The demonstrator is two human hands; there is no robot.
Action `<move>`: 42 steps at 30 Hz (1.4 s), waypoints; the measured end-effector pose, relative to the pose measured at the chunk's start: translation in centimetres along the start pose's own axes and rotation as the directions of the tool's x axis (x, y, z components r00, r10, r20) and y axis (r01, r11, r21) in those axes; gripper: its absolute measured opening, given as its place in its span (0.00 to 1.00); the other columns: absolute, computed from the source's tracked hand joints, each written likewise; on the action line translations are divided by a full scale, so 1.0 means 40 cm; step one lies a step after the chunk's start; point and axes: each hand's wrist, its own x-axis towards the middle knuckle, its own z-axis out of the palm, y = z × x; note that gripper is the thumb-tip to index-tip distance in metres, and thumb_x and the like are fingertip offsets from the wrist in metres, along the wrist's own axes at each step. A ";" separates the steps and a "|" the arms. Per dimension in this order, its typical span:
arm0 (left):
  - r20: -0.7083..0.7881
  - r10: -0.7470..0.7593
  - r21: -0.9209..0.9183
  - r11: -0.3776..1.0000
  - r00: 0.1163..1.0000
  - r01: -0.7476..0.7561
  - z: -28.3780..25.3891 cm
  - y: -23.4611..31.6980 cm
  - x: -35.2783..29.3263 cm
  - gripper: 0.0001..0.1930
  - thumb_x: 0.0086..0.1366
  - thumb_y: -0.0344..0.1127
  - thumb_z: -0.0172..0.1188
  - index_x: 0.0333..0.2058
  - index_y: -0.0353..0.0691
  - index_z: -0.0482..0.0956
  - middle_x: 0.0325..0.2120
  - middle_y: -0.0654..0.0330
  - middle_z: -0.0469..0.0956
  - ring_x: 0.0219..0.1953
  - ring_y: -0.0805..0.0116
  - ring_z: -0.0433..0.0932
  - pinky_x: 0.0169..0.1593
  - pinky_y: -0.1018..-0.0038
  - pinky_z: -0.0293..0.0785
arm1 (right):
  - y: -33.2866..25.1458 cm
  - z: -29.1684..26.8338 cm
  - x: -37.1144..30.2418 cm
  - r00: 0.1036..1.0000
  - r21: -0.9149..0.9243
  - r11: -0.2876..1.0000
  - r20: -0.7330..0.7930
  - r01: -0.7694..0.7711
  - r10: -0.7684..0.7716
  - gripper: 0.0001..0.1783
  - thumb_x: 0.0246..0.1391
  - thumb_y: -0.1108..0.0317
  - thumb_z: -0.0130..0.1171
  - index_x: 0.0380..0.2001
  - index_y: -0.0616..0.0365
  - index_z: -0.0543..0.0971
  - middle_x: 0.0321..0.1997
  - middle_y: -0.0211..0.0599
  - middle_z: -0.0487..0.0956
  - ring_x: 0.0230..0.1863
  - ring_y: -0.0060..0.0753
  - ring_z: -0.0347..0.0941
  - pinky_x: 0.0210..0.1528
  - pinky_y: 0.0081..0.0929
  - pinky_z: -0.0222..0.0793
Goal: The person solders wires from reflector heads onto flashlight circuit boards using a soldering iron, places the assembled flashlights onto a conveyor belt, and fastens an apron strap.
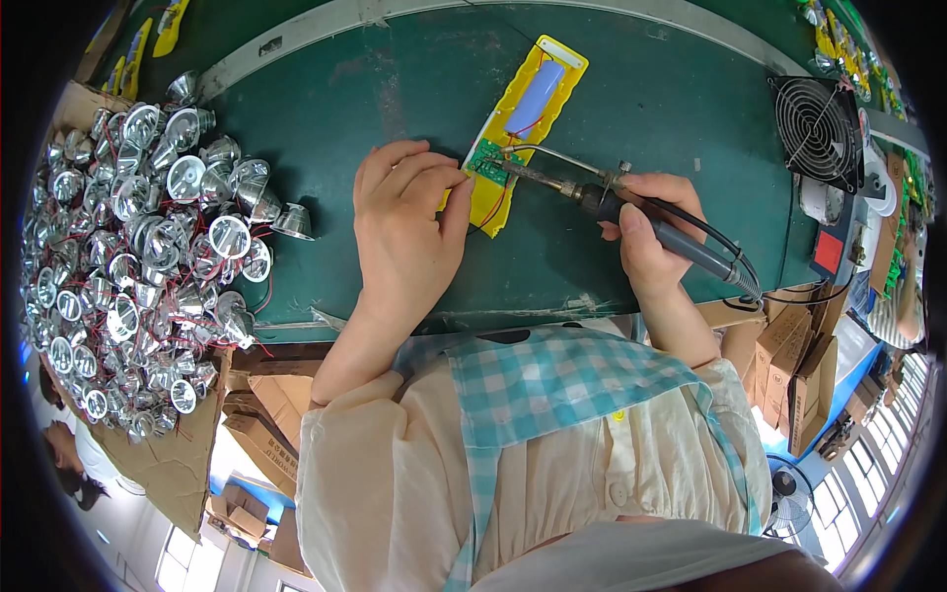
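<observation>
A yellow plastic casing lies slantwise on the green work surface in front of me. Inside it sit a purple cylindrical battery and a small green circuit board, with thin red wires. My left hand is closed at the casing's left edge, thumb and fingertips together beside the board; exactly what they pinch is partly hidden. My right hand grips a soldering iron with a thin metal tube curving alongside it. Both the iron's tip and the tube's end reach the board.
Heaped at the left are many silver reflector cups with red wires, on cardboard. A black fan stands at the right edge. A metal rail borders the far side. Cardboard boxes sit below the bench on the right.
</observation>
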 end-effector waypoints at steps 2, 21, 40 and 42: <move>0.007 -0.001 0.005 1.000 1.000 0.001 0.000 -0.001 -0.001 0.03 0.41 0.25 0.56 0.18 0.36 0.72 0.21 0.60 0.72 0.33 0.61 0.68 0.42 0.63 0.61 | -0.003 -0.001 0.001 1.000 -0.021 1.000 0.009 0.003 -0.003 0.12 0.38 0.74 0.52 0.29 0.65 0.66 0.22 0.39 0.70 0.14 0.21 0.65 0.16 0.12 0.63; 0.029 -0.006 0.019 1.000 1.000 0.005 0.001 0.002 0.002 0.02 0.42 0.25 0.55 0.18 0.36 0.72 0.21 0.60 0.72 0.33 0.61 0.68 0.43 0.62 0.60 | -0.001 -0.019 -0.004 1.000 0.069 0.998 -0.008 0.010 -0.010 0.11 0.38 0.75 0.53 0.30 0.64 0.68 0.23 0.36 0.70 0.18 0.18 0.66 0.22 0.13 0.65; 0.050 0.029 -0.138 0.990 0.998 -0.022 -0.063 -0.054 -0.038 0.16 0.37 0.27 0.60 0.30 0.39 0.74 0.36 0.59 0.69 0.42 0.58 0.63 0.44 0.69 0.60 | -0.005 -0.058 -0.010 0.999 0.081 0.997 -0.036 0.002 0.001 0.11 0.38 0.77 0.52 0.30 0.64 0.68 0.24 0.38 0.70 0.17 0.20 0.67 0.20 0.13 0.66; 0.044 0.089 -0.145 0.986 0.995 -0.082 -0.047 -0.049 -0.033 0.09 0.38 0.26 0.59 0.24 0.41 0.75 0.34 0.61 0.70 0.42 0.57 0.63 0.43 0.69 0.61 | -0.006 -0.059 -0.010 0.999 0.103 0.994 -0.013 0.035 -0.034 0.11 0.37 0.76 0.52 0.29 0.64 0.68 0.23 0.37 0.70 0.18 0.20 0.67 0.20 0.13 0.66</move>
